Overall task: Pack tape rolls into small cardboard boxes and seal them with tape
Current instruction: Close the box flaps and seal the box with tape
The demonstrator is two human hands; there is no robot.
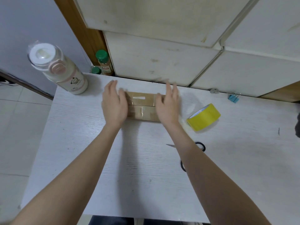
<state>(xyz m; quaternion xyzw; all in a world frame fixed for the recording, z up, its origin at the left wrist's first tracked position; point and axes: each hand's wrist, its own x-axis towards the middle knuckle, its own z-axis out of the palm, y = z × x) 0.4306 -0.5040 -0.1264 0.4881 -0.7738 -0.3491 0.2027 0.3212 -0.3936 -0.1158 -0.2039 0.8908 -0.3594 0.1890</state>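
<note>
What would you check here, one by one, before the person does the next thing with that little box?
1. Small brown cardboard box lies flat on the white table: ok.
2. Flaps closed, with clear tape along the seam: ok.
3. Tape roll packed inside: cannot tell, box is closed.
4. Left hand and right hand flank the box ends, fingers straight; firm contact: cannot tell, both blurred.
5. Yellow tape roll on the table right of the box: ok.
6. Black-handled scissors on the table, partly under the right forearm: ok.
</note>
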